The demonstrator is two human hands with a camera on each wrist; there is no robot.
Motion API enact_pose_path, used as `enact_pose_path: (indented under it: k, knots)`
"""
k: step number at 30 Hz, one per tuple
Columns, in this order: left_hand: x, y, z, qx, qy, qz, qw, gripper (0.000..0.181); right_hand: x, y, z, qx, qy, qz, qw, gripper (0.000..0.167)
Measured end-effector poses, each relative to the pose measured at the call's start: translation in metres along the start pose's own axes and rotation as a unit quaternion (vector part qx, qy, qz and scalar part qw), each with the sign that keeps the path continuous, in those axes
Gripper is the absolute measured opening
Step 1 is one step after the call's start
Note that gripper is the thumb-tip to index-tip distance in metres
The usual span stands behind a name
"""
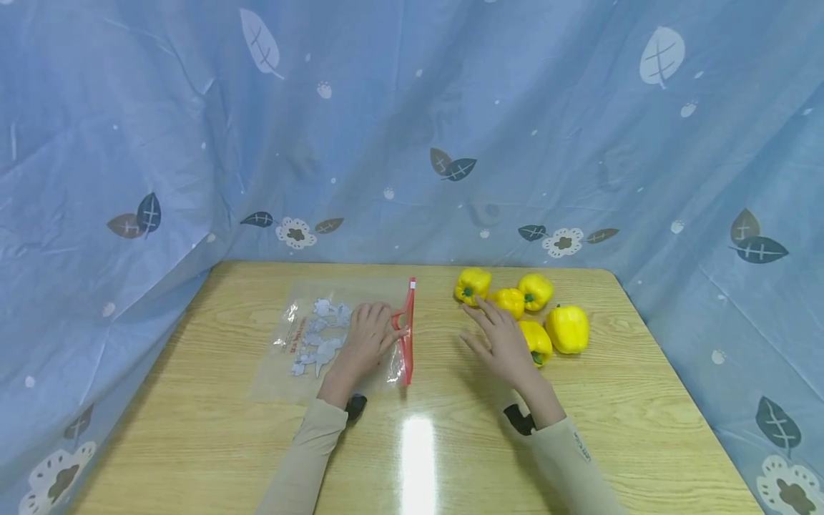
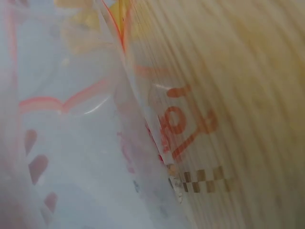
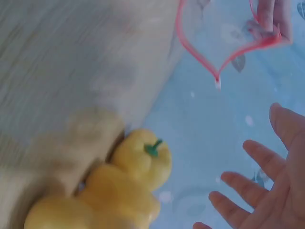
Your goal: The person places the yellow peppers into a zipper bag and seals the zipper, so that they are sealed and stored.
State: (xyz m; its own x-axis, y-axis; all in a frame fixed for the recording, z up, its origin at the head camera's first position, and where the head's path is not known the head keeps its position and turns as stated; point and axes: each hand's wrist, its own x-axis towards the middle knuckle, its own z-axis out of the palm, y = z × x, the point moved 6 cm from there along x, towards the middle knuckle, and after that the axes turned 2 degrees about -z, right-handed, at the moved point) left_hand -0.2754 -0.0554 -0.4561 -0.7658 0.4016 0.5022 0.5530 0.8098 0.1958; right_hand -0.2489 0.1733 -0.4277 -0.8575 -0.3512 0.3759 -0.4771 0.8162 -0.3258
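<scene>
The bag (image 1: 299, 336) is gaping toward 5 peppers (image 1: 508, 302), the left hand (image 1: 365, 337) pinching its rim (image 1: 408, 350), likely keeping it parted. The right hand (image 1: 505, 340) is hovering empty, spread wide.

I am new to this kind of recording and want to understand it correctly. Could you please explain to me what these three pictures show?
There is no machine here: a person works with two bare hands. The widest picture comes from a camera worn on the head, looking forward and down. The other two come from cameras on the left and right wrists, so they look close and tilted. On the wooden table lie a clear plastic bag with a red edge and five yellow bell peppers. The left hand holds the bag by its red edge. The right hand, fingers spread, is near the peppers and holds nothing.
</scene>
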Motion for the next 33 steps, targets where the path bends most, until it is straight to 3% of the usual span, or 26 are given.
enact_pose_path:
  k: [8, 14, 24, 33]
  knots:
    - [0.0, -0.001, -0.004, -0.024, 0.005, -0.011, 0.9996, 0.041, -0.016, 0.022, -0.027, -0.01, 0.044, 0.025, 0.9987, 0.051]
    - [0.001, -0.002, -0.009, -0.041, 0.024, -0.014, 0.9988, 0.037, -0.033, 0.046, -0.035, -0.026, 0.066, 0.064, 0.9955, 0.054]
    - [0.001, -0.003, -0.01, -0.042, 0.034, -0.014, 0.9984, 0.036, -0.055, 0.072, -0.031, -0.013, 0.053, 0.114, 0.9919, 0.06]
    - [0.001, -0.003, -0.01, -0.042, 0.039, -0.006, 0.9983, 0.035, -0.062, 0.082, -0.023, 0.007, 0.026, 0.16, 0.9868, 0.064]
